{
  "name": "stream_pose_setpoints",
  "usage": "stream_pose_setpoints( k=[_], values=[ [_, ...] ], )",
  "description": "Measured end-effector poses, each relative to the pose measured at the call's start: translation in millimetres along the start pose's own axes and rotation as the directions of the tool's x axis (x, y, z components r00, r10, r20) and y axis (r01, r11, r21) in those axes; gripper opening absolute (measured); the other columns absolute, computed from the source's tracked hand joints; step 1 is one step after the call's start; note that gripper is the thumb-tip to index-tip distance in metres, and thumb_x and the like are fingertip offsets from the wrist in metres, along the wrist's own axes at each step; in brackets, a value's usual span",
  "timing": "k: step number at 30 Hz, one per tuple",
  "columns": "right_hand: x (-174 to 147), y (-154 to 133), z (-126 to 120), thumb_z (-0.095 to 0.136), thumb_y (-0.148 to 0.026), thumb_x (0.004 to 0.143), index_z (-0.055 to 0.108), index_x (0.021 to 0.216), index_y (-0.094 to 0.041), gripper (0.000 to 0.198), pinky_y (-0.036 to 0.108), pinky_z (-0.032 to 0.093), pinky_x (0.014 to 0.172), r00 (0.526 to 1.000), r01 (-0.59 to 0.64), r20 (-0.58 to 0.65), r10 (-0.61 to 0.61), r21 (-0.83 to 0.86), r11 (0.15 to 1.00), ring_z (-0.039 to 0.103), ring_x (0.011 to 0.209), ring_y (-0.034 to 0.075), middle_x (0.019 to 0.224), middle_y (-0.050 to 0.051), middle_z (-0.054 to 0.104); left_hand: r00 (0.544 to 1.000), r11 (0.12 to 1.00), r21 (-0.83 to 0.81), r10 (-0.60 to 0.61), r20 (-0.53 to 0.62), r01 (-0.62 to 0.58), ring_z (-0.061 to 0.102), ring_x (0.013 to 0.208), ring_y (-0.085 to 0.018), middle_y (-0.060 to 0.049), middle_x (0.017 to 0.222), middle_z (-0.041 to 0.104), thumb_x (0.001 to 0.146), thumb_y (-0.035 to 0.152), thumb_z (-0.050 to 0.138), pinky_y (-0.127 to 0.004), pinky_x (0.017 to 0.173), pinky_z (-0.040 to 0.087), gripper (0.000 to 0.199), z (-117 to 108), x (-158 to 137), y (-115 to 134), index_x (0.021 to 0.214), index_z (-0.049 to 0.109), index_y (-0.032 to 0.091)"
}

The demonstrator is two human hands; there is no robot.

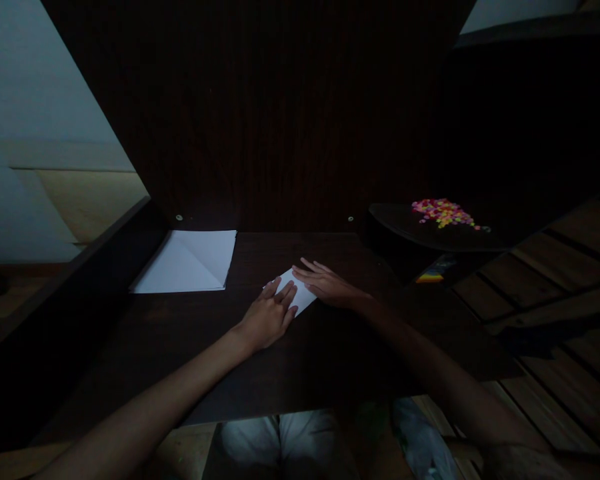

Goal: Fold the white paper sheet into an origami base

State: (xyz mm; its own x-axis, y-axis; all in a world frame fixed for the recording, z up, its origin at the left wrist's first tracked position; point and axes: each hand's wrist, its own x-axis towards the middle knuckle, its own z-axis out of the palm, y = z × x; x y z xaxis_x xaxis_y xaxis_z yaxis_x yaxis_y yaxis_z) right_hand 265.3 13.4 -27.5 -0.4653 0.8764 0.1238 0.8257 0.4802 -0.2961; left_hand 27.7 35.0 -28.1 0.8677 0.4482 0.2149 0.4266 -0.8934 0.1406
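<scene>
A small folded piece of white paper [304, 301] lies flat on the dark wooden desk, partly covered by both hands. My left hand [270, 317] rests on its left side, palm down with the fingers stretched out and a little apart. From the right, my right hand [325, 283] lies across the paper's upper right part, its fingers extended over the edge. Neither hand is wrapped round anything. Left of them sits a stack of white paper sheets [187, 262], the top one marked by a diagonal crease.
Many small, brightly coloured pieces [445, 213] are heaped on a dark rounded shelf [395, 220] at the right. A tall dark panel [280, 120] rises behind the desk [180, 360], and a low side board [70, 287] borders its left. Slatted wood [560, 267] shows at far right.
</scene>
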Motion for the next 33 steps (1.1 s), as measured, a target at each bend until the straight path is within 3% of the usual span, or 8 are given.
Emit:
stream_pose_setpoints(
  k=[3,7,10,15,21,28,33],
  values=[
    [-13,-2,-2,0.035,-0.029,0.101,0.030,0.150,-0.023,0.050,0.052,0.018,0.119,1.000,-0.003,0.020,0.003,-0.004,1.000,0.011,0.148,0.024,0.156,0.004,0.030,0.996,1.000,0.012,-0.011,0.090,0.010,0.025,0.144,-0.035,-0.006,0.153,0.037,0.101,0.035,0.033,-0.057,0.114,0.028,0.048,-7,-2,-15,0.147,0.038,0.022],
    [-32,-10,-7,0.045,-0.035,0.099,0.035,0.148,-0.028,0.051,0.056,0.019,0.117,0.999,0.051,0.011,-0.051,0.018,0.999,0.011,0.148,0.027,0.153,0.001,0.037,0.984,0.999,0.021,0.032,0.177,-0.037,0.019,0.145,-0.035,-0.004,0.155,0.034,0.100,0.034,0.033,-0.059,0.116,0.020,0.050,-17,2,-35,0.149,0.035,0.023],
    [-43,-18,-11,0.053,-0.037,0.095,0.047,0.142,-0.030,0.047,0.058,0.028,0.112,1.000,0.026,-0.017,-0.025,0.046,0.999,0.023,0.145,0.031,0.148,0.002,0.046,0.971,0.990,-0.023,0.140,0.193,-0.138,0.016,0.147,-0.033,-0.005,0.156,0.032,0.101,0.028,0.032,-0.056,0.117,0.019,0.049,-18,7,-46,0.149,0.034,0.022],
    [-44,-30,-14,0.065,-0.034,0.088,0.066,0.122,-0.030,0.034,0.050,0.043,0.102,0.994,-0.041,-0.100,0.053,0.115,0.992,0.047,0.129,0.029,0.133,0.006,0.062,0.957,0.957,-0.112,0.277,0.089,-0.266,0.032,0.143,-0.022,-0.008,0.152,0.040,0.100,0.020,0.036,-0.043,0.117,0.030,0.045,-12,6,-52,0.145,0.040,0.021],
    [-37,-36,-15,0.072,-0.037,0.082,0.072,0.110,-0.029,0.029,0.046,0.047,0.094,0.986,-0.039,-0.157,0.055,0.103,0.994,0.054,0.117,0.027,0.120,0.009,0.066,0.970,0.958,-0.157,0.240,-0.027,-0.241,0.060,0.116,-0.022,-0.012,0.125,0.064,0.099,0.017,0.042,-0.037,0.098,0.051,0.028,-21,-2,-50,0.115,0.065,0.016],
    [-35,-42,-16,0.074,-0.046,0.078,0.074,0.098,-0.023,0.031,0.042,0.047,0.089,0.978,-0.040,-0.204,0.044,0.021,0.999,0.059,0.107,0.026,0.116,0.012,0.064,0.971,0.957,-0.167,0.237,-0.029,-0.239,0.058,0.117,-0.022,-0.011,0.127,0.062,0.097,0.015,0.043,-0.038,0.101,0.049,0.030,-30,-8,-47,0.119,0.063,0.017],
    [-30,-47,-18,0.071,-0.038,0.081,0.074,0.097,-0.021,0.023,0.040,0.047,0.086,0.976,-0.002,-0.219,0.001,-0.002,1.000,0.061,0.101,0.025,0.107,0.012,0.067,0.980,0.967,-0.161,0.193,-0.049,-0.199,0.059,0.114,-0.024,-0.011,0.121,0.063,0.097,0.040,0.049,-0.039,0.099,0.050,0.031,-30,-9,-39,0.110,0.067,0.017]
  ],
)
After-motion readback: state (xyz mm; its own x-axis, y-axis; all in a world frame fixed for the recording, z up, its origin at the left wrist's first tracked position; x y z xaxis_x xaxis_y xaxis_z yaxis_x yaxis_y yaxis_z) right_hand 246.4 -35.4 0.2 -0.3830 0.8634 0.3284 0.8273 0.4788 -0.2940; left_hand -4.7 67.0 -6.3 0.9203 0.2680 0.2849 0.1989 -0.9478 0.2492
